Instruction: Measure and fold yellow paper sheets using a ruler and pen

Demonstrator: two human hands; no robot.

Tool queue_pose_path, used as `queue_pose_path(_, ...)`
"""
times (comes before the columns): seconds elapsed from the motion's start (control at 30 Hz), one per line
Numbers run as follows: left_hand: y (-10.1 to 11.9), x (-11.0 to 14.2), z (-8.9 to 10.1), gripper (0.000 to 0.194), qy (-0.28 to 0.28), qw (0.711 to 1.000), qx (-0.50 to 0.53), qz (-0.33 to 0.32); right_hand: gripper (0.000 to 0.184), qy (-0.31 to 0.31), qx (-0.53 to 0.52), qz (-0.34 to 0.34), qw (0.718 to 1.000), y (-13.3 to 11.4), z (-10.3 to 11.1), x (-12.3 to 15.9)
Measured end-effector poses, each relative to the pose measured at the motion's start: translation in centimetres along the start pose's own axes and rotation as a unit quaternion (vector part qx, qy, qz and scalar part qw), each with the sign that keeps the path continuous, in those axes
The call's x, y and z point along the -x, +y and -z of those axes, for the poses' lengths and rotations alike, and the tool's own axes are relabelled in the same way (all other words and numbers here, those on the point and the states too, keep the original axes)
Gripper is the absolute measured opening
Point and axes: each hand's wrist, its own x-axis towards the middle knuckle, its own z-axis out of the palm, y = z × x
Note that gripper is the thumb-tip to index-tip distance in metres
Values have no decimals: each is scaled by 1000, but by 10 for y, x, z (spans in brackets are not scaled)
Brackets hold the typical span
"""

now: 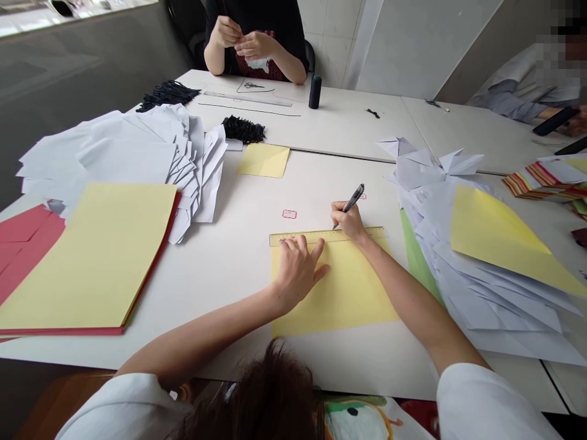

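Note:
A yellow sheet of paper lies on the white table in front of me. Along its far edge runs a clear ruler. My left hand rests on the ruler and the sheet, fingers spread, pressing down rather than gripping. In my right hand a dark pen is held tilted, its tip at the far edge of the ruler. Whether the tip touches the paper or the table I cannot tell.
A stack of yellow and red paper and a pile of white sheets lie left. More white folded papers sit right. A smaller yellow sheet is ahead. Across the table, a person's hands work near a black thread spool.

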Motion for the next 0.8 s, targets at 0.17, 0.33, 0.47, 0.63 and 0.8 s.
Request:
queue_pose_path(0.17, 0, 0, -1, 65, 5, 1000, 14, 2, 20, 7, -5, 2, 1000, 0, 0, 0)
queue_pose_path(0.33, 1, 0, -2, 65, 6, 1000, 16, 2, 20, 4, -6, 3, 1000, 0, 0, 1)
queue_pose_path(0.47, 0, 0, -2, 66, 2, 1000, -5, -1, 20, 1, -5, 2, 1000, 1, 0, 1)
queue_pose_path(0.63, 0, 0, -2, 66, -2, 1000, -13, 0, 21, 8, -6, 2, 1000, 2, 0, -1)
queue_pose_path(0.8, 1, 1, -2, 65, 10, 1000, -3, 0, 21, 5, -4, 1, 1000, 2, 0, 0)
